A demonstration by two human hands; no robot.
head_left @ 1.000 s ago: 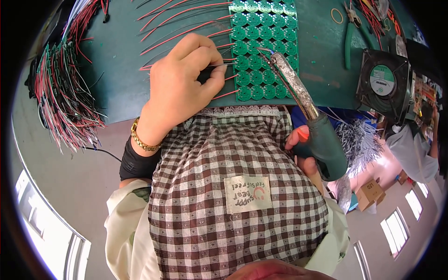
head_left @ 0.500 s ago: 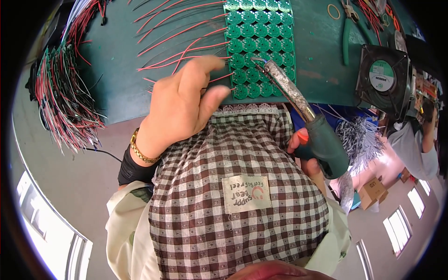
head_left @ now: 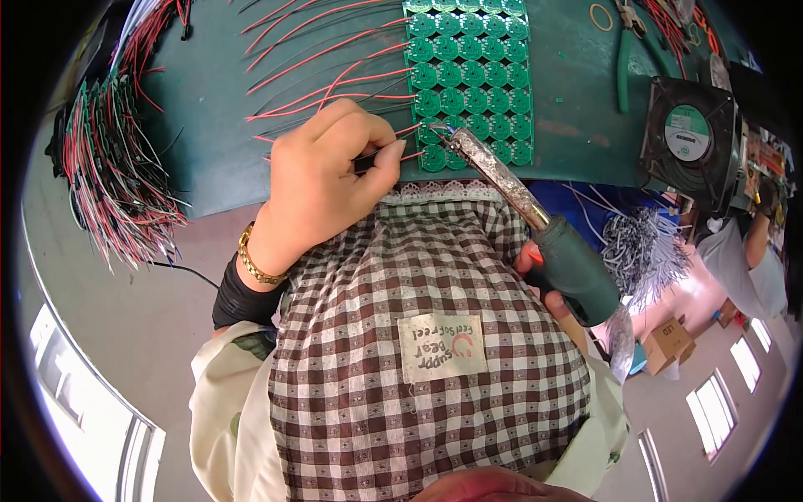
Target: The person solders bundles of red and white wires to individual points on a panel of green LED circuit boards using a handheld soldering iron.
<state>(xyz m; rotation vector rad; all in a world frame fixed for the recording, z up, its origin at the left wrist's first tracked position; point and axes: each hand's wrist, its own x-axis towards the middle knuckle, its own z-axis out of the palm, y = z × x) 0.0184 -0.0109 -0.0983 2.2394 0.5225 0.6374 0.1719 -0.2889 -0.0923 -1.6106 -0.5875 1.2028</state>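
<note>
My right hand (head_left: pixel 545 280) grips a soldering iron (head_left: pixel 577 269) with a dark green handle, an orange-red trigger and a worn metal barrel. Its tip is at the left column of a panel of round green circuit boards (head_left: pixel 475 75), near the panel's lower end. Close to that edge, the thumb and forefinger of my left hand (head_left: pixel 330 167) are pinched together on a thin wire, mostly hidden by the fingers. Red wires (head_left: pixel 322 48) and black ones run leftward from the panel's left edge, some passing under my left hand.
A thick bundle of red, black and white wires (head_left: pixel 117 167) hangs over the table's left edge. On the right are green-handled pliers (head_left: pixel 624 71), a rubber band (head_left: pixel 600 17) and a black fan (head_left: pixel 690 142). Grey wires (head_left: pixel 644 251) lie beyond my right hand. Another person's arm (head_left: pixel 757 238) shows far right.
My left finger and thumb have closed into a pinch near the panel's edge. The iron's tip has moved down and left to a lower row. The panel has shifted slightly.
</note>
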